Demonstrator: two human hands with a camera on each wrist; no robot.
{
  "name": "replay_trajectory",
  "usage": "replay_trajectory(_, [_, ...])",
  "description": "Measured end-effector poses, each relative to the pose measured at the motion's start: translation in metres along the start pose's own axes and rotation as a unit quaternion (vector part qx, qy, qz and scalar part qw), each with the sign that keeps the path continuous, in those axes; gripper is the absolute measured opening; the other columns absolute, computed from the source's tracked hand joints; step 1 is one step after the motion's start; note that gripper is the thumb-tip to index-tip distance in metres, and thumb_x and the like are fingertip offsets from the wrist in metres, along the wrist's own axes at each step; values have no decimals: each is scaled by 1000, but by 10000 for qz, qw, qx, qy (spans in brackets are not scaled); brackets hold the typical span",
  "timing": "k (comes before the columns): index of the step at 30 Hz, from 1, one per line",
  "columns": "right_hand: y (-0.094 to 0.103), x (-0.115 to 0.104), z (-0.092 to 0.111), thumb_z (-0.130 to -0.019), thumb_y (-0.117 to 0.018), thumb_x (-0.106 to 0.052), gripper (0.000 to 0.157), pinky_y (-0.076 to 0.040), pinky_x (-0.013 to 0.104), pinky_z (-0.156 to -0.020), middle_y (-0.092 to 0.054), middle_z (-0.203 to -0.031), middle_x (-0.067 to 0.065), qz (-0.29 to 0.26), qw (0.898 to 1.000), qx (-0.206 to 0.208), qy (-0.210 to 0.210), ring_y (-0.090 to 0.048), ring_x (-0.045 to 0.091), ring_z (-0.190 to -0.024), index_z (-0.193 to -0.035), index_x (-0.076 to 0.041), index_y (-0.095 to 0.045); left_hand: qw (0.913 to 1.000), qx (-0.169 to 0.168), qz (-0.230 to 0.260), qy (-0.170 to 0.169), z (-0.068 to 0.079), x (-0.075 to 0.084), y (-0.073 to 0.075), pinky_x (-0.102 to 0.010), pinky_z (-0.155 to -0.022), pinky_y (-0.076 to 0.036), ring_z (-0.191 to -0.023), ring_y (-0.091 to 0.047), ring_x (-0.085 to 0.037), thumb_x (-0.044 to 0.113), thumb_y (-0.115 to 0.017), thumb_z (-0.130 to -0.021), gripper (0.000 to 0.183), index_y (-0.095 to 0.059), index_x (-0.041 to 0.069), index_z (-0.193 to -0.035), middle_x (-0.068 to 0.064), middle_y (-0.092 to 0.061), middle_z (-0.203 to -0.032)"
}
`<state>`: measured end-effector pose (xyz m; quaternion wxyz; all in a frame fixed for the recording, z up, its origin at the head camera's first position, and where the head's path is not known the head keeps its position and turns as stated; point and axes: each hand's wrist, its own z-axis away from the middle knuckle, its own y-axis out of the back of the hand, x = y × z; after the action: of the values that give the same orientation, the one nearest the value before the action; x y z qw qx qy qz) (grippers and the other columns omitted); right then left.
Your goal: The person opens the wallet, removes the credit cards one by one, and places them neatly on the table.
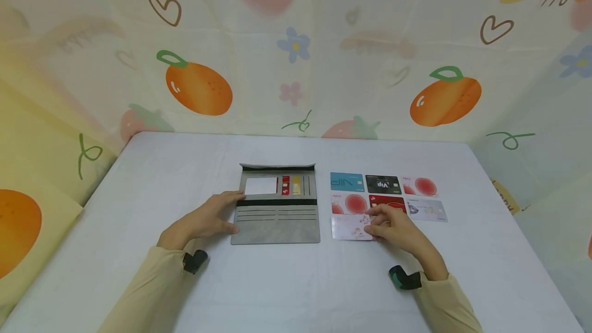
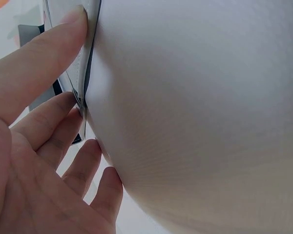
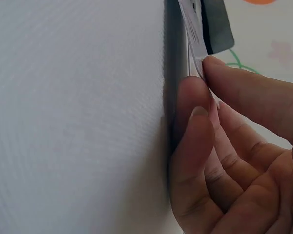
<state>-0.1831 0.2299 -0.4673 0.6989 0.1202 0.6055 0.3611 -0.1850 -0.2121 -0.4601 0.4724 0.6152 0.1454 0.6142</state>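
Observation:
An unfolded grey wallet (image 1: 275, 233) lies on the table, its flap at the far side. Inside its upper half sit a white card (image 1: 261, 186), a red card (image 1: 285, 185) and a yellow card (image 1: 296, 185). My left hand (image 1: 203, 220) rests at the wallet's left edge, thumb and fingers spread along it; in the left wrist view the thumb lies on the border. My right hand (image 1: 395, 227) pinches a pale pink card (image 1: 349, 226) by its right edge between thumb and fingers. In the right wrist view, that card (image 3: 194, 34) stands tilted off the table.
Right of the wallet lie a blue VIP card (image 1: 347, 182), a black VIP card (image 1: 383, 184), two white cards with pink circles (image 1: 419, 186) (image 1: 350, 203), a red card (image 1: 387, 201) partly behind my fingers, and a silver card (image 1: 426, 210). A patterned cloth (image 1: 319, 86) hangs behind the table.

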Motion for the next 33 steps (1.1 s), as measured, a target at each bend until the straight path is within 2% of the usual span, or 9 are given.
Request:
replay_trajectory(7, [2,0,2,-88,-74,-20,40,-50,25,-69,-68,-85,4,290,9996,-18,-26,-61,15,-71,-120,0,-63,10000,1,-39,17,0,-1,0,-69,-115,-22,-144,-24,-53,15,-81,-80,79,-42,-2,-146,-26,-33,-157])
replay_trajectory(22, [3,1,1,-87,-74,-18,39,-48,20,-65,-63,-85,6,224,9997,-54,50,-58,16,-69,-119,1,-63,10000,8,18,-28,1,0,1,-69,-114,-23,-143,-25,-53,15,-81,-80,77,-43,-1,-146,-26,-34,-156])
replay_trajectory(33, [5,-6,5,-87,-75,-22,40,-51,25,-71,-64,-93,6,209,9996,74,148,-58,19,-81,-120,-3,-63,9999,28,100,4,3,1,1,-69,-114,-24,-142,-26,-53,14,-81,-80,77,-44,-1,-145,-25,-35,-156])
